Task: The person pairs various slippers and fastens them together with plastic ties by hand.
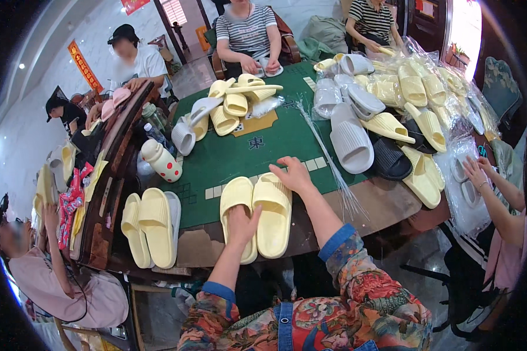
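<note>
A pair of pale yellow slippers lies side by side at the table's near edge, open ends toward me. My left hand [241, 227] reaches into the left slipper [236, 193]; its fingers go under the strap and are partly hidden, while the thumb lies against the inner side of the right slipper [273, 237]. My right hand [295, 175] is at the toe of that right slipper, fingers spread, the thumb side close to or touching its strap. To the left lies another stack of yellow slippers [158, 219] with a light grey one [174, 213] beneath.
A green mat [216, 158] with white tiles [263, 180] covers the table. Thin white ties [328, 152] lie right of my right hand. Yellow and grey slippers, some bagged, pile up at the right [351, 137] and far middle [235, 104]. A dotted bottle [161, 161] stands left. Several people sit around.
</note>
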Tool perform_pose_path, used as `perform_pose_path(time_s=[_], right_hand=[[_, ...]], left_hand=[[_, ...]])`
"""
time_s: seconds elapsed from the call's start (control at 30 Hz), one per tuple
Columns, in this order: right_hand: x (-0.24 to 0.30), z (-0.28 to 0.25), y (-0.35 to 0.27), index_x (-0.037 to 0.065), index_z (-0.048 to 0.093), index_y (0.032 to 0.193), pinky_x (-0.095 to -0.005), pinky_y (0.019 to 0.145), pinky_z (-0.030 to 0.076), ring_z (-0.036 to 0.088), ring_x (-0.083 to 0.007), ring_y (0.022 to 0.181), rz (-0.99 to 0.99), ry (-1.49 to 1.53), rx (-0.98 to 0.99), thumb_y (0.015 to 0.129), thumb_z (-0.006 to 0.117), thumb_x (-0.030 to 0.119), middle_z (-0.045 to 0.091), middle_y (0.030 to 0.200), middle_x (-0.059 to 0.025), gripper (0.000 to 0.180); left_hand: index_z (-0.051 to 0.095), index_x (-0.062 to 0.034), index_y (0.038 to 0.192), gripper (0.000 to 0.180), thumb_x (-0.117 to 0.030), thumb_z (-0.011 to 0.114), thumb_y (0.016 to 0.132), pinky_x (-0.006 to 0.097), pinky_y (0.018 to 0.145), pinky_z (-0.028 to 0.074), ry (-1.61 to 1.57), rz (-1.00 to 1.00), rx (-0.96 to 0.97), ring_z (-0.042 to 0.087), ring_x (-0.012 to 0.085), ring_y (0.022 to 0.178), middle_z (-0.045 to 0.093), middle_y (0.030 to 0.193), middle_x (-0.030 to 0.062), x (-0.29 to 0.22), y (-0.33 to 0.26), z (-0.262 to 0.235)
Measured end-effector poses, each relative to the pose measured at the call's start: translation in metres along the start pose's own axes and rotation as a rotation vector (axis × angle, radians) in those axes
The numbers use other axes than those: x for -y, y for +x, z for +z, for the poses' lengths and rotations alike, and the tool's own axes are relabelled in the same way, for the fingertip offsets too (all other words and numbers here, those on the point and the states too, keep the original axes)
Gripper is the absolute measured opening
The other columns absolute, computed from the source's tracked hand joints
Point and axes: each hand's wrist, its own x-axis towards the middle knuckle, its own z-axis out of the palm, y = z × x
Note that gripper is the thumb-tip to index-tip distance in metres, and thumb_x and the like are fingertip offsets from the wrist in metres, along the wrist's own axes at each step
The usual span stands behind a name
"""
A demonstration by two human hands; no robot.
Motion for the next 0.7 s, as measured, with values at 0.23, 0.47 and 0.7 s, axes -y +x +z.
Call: perform_pose_path(time_s=[0.23,0.47,0.7], right_hand=[[0.012,0.013,-0.006,0.006,0.063,0.085,-0.0407,0.073,0.046,0.058,-0.0315,0.083,-0.101,-0.011,0.054,0.077,0.061,0.036,0.059,0.084,-0.0148,0.031],[0.005,0.015,-0.013,0.004,0.063,0.087,-0.0367,0.071,0.048,0.060,-0.0279,0.078,-0.085,0.029,0.111,0.076,0.064,0.036,0.062,0.083,-0.0142,0.034],[0.003,0.014,-0.008,0.005,0.065,0.090,-0.0352,0.067,0.049,0.063,-0.0263,0.074,-0.065,0.076,0.187,0.074,0.066,0.025,0.065,0.078,-0.0133,0.026]], left_hand=[[0.059,0.0066,0.095,0.046,-0.037,0.055,0.080,0.048,0.082,0.039,0.167,-0.123,0.143,0.054,0.0389,0.095,0.057,0.100,0.0271,0.019,0.022,-0.007],[0.053,0.0038,0.110,0.048,-0.034,0.056,0.080,0.048,0.090,0.034,0.178,-0.084,0.151,0.044,0.0397,0.106,0.050,0.111,0.0253,0.028,0.005,-0.012],[0.057,-0.0011,0.101,0.033,-0.025,0.061,0.079,0.043,0.079,0.043,0.082,0.106,0.112,0.054,0.0338,0.093,0.056,0.096,0.0195,-0.003,-0.021,-0.072]])
